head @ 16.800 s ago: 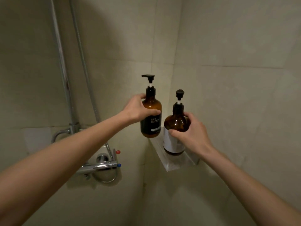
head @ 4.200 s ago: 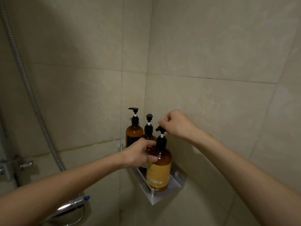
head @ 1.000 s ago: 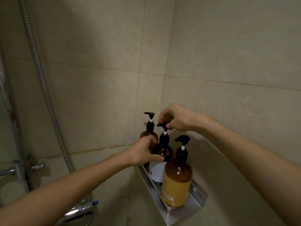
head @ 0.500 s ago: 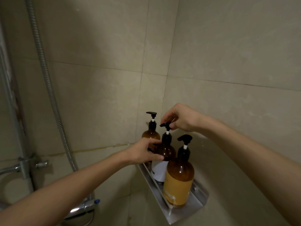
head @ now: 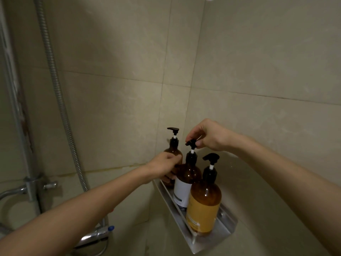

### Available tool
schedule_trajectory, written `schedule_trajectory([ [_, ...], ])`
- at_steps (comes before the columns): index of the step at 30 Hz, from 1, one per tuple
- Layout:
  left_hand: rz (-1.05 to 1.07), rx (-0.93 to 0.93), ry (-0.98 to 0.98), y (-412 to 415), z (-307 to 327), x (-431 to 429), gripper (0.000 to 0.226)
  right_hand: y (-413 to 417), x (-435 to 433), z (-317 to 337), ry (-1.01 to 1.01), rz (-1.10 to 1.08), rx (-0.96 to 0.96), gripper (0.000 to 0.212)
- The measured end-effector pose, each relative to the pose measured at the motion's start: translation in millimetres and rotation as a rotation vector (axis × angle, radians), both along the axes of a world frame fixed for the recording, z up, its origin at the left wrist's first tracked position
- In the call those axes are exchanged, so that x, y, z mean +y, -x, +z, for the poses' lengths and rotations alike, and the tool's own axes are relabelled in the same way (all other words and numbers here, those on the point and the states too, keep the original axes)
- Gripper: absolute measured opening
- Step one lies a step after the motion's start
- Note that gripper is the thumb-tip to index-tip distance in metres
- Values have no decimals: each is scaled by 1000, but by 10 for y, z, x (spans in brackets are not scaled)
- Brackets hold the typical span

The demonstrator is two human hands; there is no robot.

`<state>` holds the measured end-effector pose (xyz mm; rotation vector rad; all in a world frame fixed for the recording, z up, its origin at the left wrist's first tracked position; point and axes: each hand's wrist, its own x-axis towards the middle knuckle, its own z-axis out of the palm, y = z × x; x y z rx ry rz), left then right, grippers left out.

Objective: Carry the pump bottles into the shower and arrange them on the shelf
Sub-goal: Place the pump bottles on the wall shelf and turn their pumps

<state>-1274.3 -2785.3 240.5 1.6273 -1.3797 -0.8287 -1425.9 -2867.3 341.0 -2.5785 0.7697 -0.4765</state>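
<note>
Three amber pump bottles stand in a row on a metal wall shelf (head: 224,227) in the shower corner. The nearest bottle (head: 203,204) has a yellow label and nobody touches it. The middle bottle (head: 184,189) carries a white label; my right hand (head: 208,134) pinches its black pump head (head: 191,143), whose spout points left. My left hand (head: 164,164) wraps the shoulder of the middle bottle, fingers reaching between it and the far bottle (head: 173,145), whose lower part is hidden behind the hand.
Beige tiled walls meet in the corner behind the shelf. A metal shower hose (head: 60,108) hangs at left beside a riser pipe (head: 14,100). The chrome mixer tap (head: 97,234) sits low at left, under my left forearm.
Over the last second my right hand has kept pinching the middle bottle's pump head, with its spout still pointing left. My left hand stays on that bottle. The view drifted slightly.
</note>
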Motion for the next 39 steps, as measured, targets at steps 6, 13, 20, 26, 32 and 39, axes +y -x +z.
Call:
schedule_trajectory([
  [6,-220,7,-44,-120,-97,24,48,-18,23,-12,-5,-8,-25,40],
  [13,-119,-242,164,-48,-139,19,26,-16,48,-21,-3,-28,-41,36],
  [20,-14,-250,140,-41,-106,29,44,-19,54,-32,6,-39,-44,38],
  [26,-160,-185,36,-26,-84,69,64,-8,58,-35,25,-33,-42,39],
  [32,-143,-226,80,20,-104,54,56,-26,90,-46,55,-48,-38,38],
  [39,-163,-233,44,5,-83,28,55,-20,88,-51,69,-50,-30,32],
])
